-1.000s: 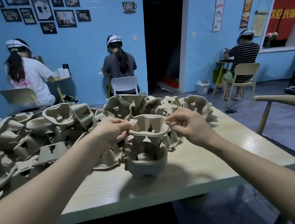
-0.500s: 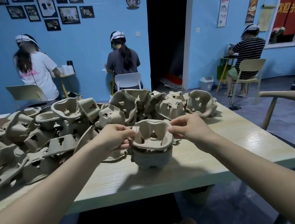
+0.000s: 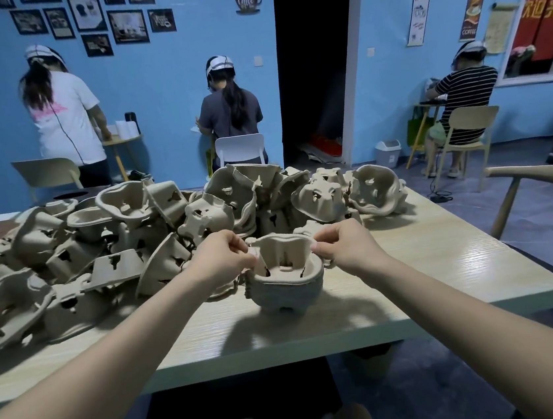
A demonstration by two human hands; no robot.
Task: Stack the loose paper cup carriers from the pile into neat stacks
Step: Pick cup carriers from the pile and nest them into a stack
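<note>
Now both hands pinch the top carrier by opposite rims, left grip, right grip, seated on the stack on the table beside the pile. Uneven pressing could jam it crooked, tear pulp.

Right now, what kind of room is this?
Probably a coffee shop used as a workroom: a coffee cup sign and coffee posters hang on blue walls, and cup carriers cover the table.

The room is dimly lit from above; soft shadows are cast on the table. Edges are bent by wide-angle distortion.
</note>
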